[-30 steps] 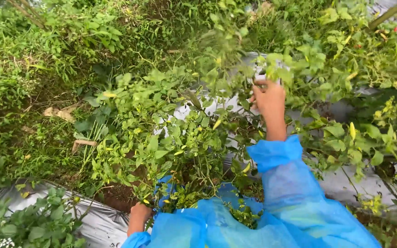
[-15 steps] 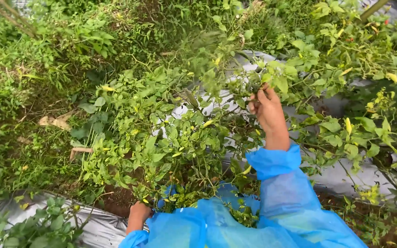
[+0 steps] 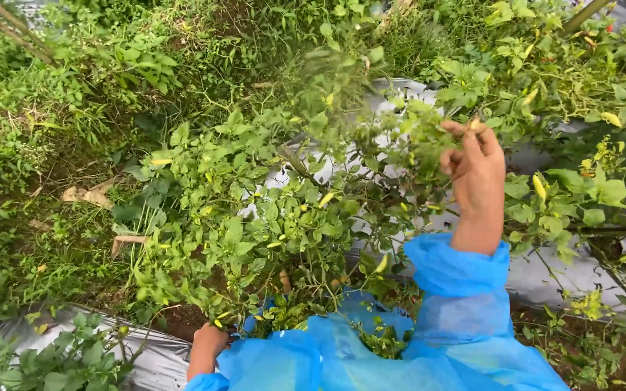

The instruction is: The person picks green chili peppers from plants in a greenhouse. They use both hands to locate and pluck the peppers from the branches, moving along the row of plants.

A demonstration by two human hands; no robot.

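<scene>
A leafy chili plant (image 3: 269, 210) with small yellow-green peppers fills the middle of the head view. My right hand (image 3: 476, 170), in a blue plastic sleeve (image 3: 465, 289), is raised among its branches on the right. Its fingers pinch a small yellowish pepper (image 3: 474, 124) at the fingertips. My left hand (image 3: 208, 346) is low at the bottom edge. It holds up the front of the blue plastic garment (image 3: 371, 347), which forms a pouch with leaves and small peppers in it. Leaves hide part of that hand.
Silver plastic mulch (image 3: 545, 275) covers the raised bed under the plants. Weeds and grass (image 3: 59, 145) grow on the left. A second chili plant (image 3: 581, 166) stands on the right. Thin stakes (image 3: 9, 32) lean at the top left.
My right hand has come back towards me and down a little out of the branches, fingers closed on a small pepper. The left hand stays on the garment.
</scene>
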